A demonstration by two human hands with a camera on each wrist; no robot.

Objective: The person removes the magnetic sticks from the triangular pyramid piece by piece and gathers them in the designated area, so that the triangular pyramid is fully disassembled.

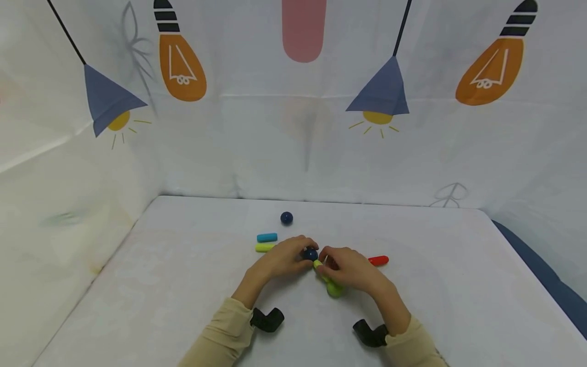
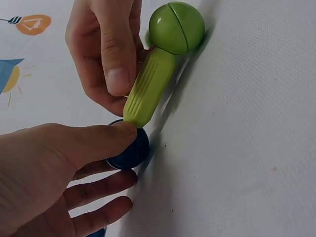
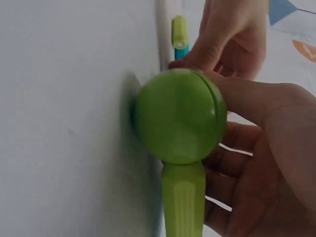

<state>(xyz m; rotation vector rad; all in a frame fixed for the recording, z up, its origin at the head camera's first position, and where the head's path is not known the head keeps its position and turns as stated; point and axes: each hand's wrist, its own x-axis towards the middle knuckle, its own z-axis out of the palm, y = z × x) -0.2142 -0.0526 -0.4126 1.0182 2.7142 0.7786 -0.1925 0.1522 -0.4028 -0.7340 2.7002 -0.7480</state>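
Note:
In the head view my left hand grips a dark blue ball between thumb and fingers. Its thumb lies where the ball meets a yellow-green rod, seen close up in the left wrist view. With thumb and fingertips my right hand pinches that rod. A glossy green ball with a seam joins the rod's other end, close over the table. Seen from the right wrist, the green ball hides much of the join, and a light green rod runs down from it.
Beyond the hands lie a second dark blue ball, a blue rod and a yellow-green rod. A red rod shows past my right hand. Printed white cloth hangs behind the white table.

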